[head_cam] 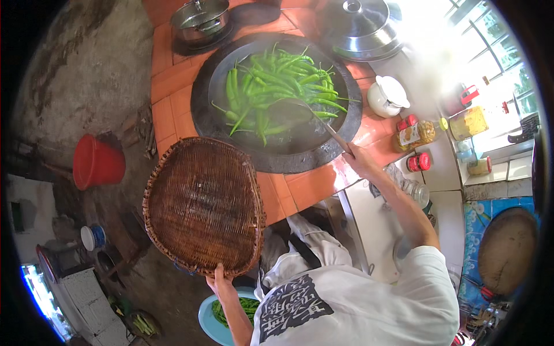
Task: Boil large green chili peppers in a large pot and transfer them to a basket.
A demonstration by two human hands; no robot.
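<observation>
A large wok (220, 129) is set into the tiled stove, with many long green peppers (277, 82) in it and steam rising. My right hand (360, 160) grips the handle of a metal ladle or skimmer (291, 111), whose head is over the near part of the wok among the peppers. An empty woven wicker basket (203, 203) hangs beside the stove's near left edge; my left hand (221, 281) holds it by its lower rim, thumb on the inside. Below that hand, a light blue basin (207, 313) holds green vegetables, partly hidden by my forearm.
Orange tiles (173, 99) surround the wok. A lidded steel pot (201, 21) stands far left, a large steel lid (363, 30) far right. A white lidded pot (385, 97) and several jars (415, 136) line the right side. A red bucket (99, 162) is on the floor.
</observation>
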